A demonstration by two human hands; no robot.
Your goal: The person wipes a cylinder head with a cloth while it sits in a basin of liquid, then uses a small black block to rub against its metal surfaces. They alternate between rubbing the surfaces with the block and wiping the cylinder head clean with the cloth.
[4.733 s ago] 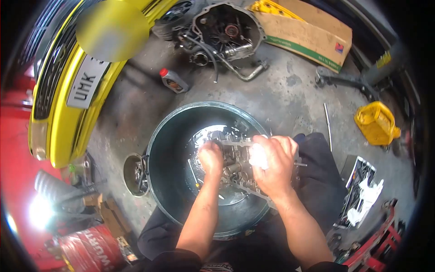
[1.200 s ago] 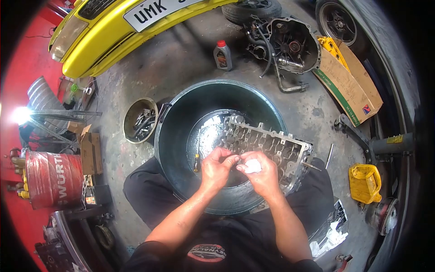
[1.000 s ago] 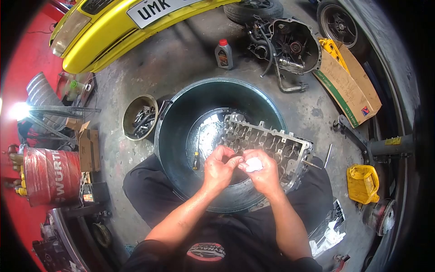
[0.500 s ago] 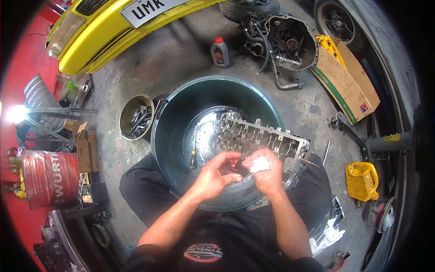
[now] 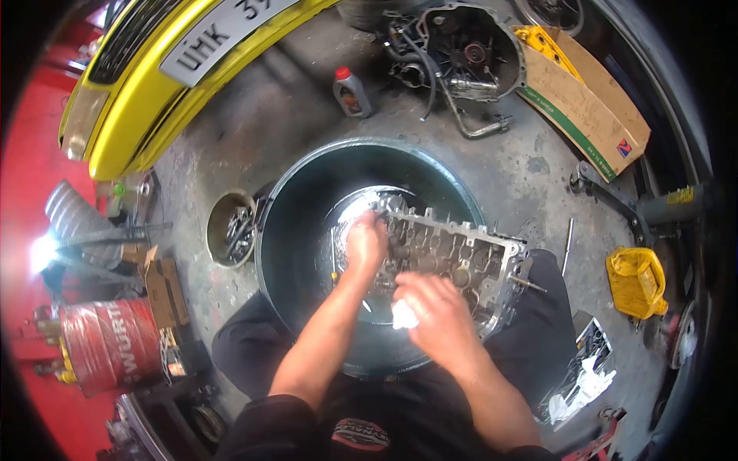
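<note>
Nearest the camera, the right hand (image 5: 430, 311) is curled around one small white rag (image 5: 402, 313), fingers clenched on it, and hovers at the near edge of the engine head (image 5: 453, 257), likely kept balled so it stays ready for wiping. Just beyond, at about 11 o'clock from it, the left hand (image 5: 366, 240) presses down on the far-left end of the same engine head; its fingers are bent onto the metal, but whether they grip a small part there I cannot tell. The single engine head lies slanted across one big round tub (image 5: 296, 230), its left end down in the shiny wet bottom and its right end propped on the rim at about 4 o'clock, which looks like a way to let fluid drain back into the tub. A small screwdriver (image 5: 334, 269) rests inside the tub just left of the left wrist. At 9 o'clock, touching the tub's outer wall, sits one small bowl (image 5: 223, 230) filled with bolts and bits, kept within easy reach. Farther out on the concrete floor: one yellow jug (image 5: 636, 280) at 3 o'clock, one red drum (image 5: 104, 342) at 8 o'clock, one oil bottle (image 5: 350, 91) at 12 o'clock, a gearbox housing (image 5: 461, 46) beside it, one flattened cardboard box (image 5: 584, 100) at 1 o'clock, and the yellow car bumper (image 5: 146, 92) at 11 o'clock.
</note>
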